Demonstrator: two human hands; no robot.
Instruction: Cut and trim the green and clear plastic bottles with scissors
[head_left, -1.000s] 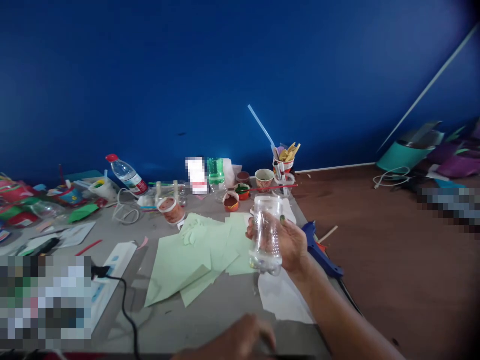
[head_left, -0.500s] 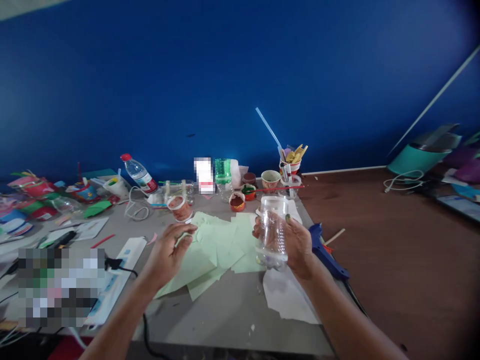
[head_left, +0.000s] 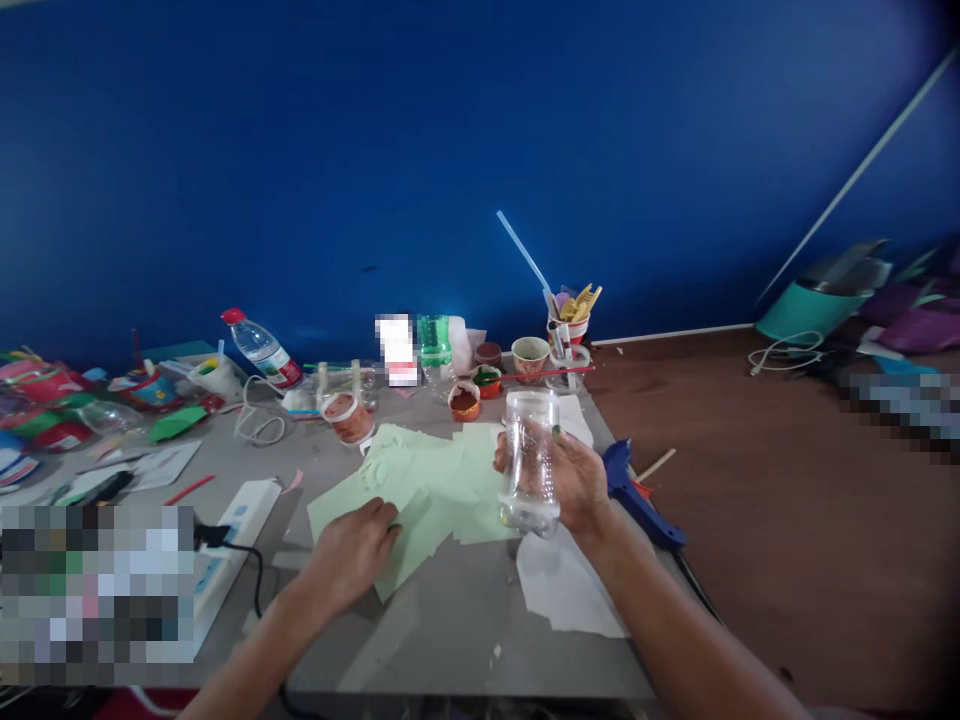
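Observation:
My right hand (head_left: 581, 480) is wrapped round a clear plastic bottle bottom (head_left: 531, 465), cut off at the top and held nearly upright above the table. Its ridged base points down towards me. My left hand (head_left: 360, 550) is low over the pale green paper sheets (head_left: 442, 480), fingers curled and pinched at the edge of a front sheet; the fingertips are partly hidden. The sheets overlap in the middle of the table. Below the bottle lies a torn piece of white paper (head_left: 566, 590).
A blue glue gun (head_left: 645, 500) lies by the table's right edge. Behind stand paint cups (head_left: 465, 402), a red-handled brush (head_left: 540, 373), a cup of wooden cutlery (head_left: 570, 325) and a red-capped bottle (head_left: 262, 350). A white power strip (head_left: 236, 530) with a black cord sits left.
My left hand has dropped from above the green sheets onto their near edge, and its fingers have closed. The right hand still holds the bottle bottom. The view has shifted slightly right.

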